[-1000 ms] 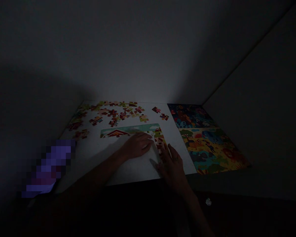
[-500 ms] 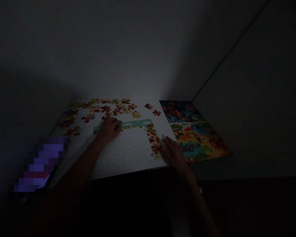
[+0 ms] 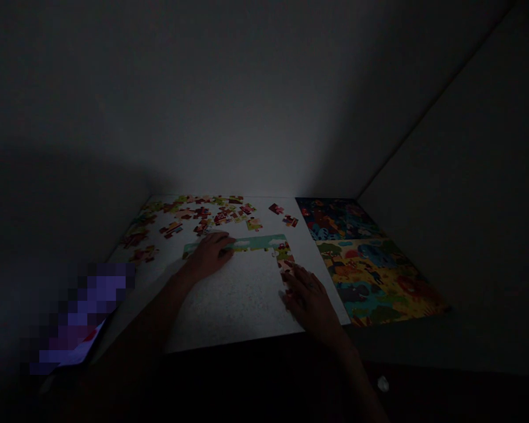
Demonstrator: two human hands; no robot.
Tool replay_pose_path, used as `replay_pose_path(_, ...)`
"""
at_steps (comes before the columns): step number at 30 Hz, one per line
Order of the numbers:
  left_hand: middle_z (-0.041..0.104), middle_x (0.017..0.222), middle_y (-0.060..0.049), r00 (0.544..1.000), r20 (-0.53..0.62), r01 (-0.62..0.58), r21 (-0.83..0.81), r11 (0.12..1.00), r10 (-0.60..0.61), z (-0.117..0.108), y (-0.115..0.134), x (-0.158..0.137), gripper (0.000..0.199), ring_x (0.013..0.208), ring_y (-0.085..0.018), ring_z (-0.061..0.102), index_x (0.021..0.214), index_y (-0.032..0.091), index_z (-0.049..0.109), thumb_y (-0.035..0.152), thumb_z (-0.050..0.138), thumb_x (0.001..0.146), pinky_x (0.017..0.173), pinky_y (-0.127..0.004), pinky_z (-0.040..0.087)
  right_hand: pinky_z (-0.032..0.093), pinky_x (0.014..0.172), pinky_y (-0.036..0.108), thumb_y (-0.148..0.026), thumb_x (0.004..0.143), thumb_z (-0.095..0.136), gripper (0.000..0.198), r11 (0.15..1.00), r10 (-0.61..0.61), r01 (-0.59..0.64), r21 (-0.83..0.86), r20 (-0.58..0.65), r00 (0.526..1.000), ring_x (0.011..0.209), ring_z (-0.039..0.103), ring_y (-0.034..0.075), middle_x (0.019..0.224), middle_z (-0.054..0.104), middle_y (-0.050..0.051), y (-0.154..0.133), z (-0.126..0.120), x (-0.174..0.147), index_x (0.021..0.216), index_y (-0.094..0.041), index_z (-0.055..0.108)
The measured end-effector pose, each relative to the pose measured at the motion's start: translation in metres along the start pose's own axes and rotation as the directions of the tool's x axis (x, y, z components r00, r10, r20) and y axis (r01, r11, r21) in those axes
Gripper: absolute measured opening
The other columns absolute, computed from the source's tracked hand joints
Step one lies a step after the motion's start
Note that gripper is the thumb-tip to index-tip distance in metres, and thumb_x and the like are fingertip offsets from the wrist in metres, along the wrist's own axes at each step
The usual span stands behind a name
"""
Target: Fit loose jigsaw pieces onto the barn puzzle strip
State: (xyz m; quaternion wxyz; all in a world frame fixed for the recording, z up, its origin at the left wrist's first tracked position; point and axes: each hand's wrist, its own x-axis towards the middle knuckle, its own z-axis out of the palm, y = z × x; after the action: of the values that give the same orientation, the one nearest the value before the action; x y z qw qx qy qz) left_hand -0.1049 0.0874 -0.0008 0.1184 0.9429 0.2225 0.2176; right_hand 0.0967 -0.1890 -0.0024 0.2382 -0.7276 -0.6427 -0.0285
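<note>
Left hand (image 3: 211,255), flat and open, back on the top puzzle strip (image 3: 258,242) from the loose pieces (image 3: 203,212); right hand (image 3: 311,299), open, steadying the side strip.

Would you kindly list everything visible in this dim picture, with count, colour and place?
table: one, white speckled top, lit in the middle of a dark room
joined puzzle strip: one, green with red and white, an L along the far and right side of the bare patch
loose puzzle pieces: many, mostly red, green and yellow, scattered at the far left of the table
finished puzzles: two, a dark blue one behind a yellow and green one, at the right
blurred purple patch: one, near left edge
walls: grey, behind and at the right
left hand: palm down on the left end of the strip
right hand: flat by the strip's near right end, fingers spread
</note>
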Motion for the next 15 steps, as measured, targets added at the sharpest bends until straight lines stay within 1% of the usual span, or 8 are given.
replay_pose_path(2,0.060,0.117,-0.010,1.000,-0.006,0.008,0.022,1.000,-0.008,-0.002,0.002,0.002,0.031,0.111,-0.026,0.056,0.116,0.020,0.066,0.031,0.054,0.090,0.102,-0.046,0.044,0.039,0.110,0.055,-0.037,0.095,0.053,0.044,1.000,0.012,-0.012,-0.003,-0.012,1.000,0.140,0.041,0.027,0.151,0.044,0.009,0.001,0.001,0.000,0.138,-0.027,0.052)
replay_pose_path(5,0.059,0.112,-0.009,0.999,-0.016,0.042,0.054,0.998,-0.041,-0.004,0.006,0.003,0.029,0.107,-0.026,0.055,0.115,0.021,0.066,0.028,0.056,0.089,0.100,-0.046,0.044,0.041,0.108,0.054,-0.040,0.094,0.055,0.046,1.000,-0.001,0.001,-0.011,-0.024,1.000,0.138,0.043,0.028,0.150,0.046,0.009,0.005,0.004,0.000,0.138,-0.029,0.051)
replay_pose_path(11,0.057,0.117,-0.010,0.999,0.010,0.042,0.085,0.996,-0.043,-0.003,0.011,0.000,0.032,0.109,-0.028,0.052,0.121,0.020,0.062,0.028,0.055,0.091,0.100,-0.047,0.043,0.044,0.106,0.053,-0.040,0.093,0.056,0.049,1.000,0.010,-0.011,-0.023,-0.045,0.999,0.136,0.046,0.028,0.148,0.048,0.009,0.006,0.008,0.002,0.140,-0.029,0.049)
replay_pose_path(15,0.057,0.120,-0.010,0.999,0.007,0.034,0.070,0.997,-0.034,-0.004,0.012,-0.001,0.032,0.113,-0.028,0.051,0.123,0.022,0.061,0.031,0.056,0.092,0.102,-0.047,0.042,0.047,0.104,0.053,-0.040,0.092,0.056,0.047,1.000,0.007,-0.008,-0.006,-0.071,0.997,0.133,0.049,0.029,0.147,0.049,0.010,0.006,0.009,0.000,0.138,-0.030,0.052)
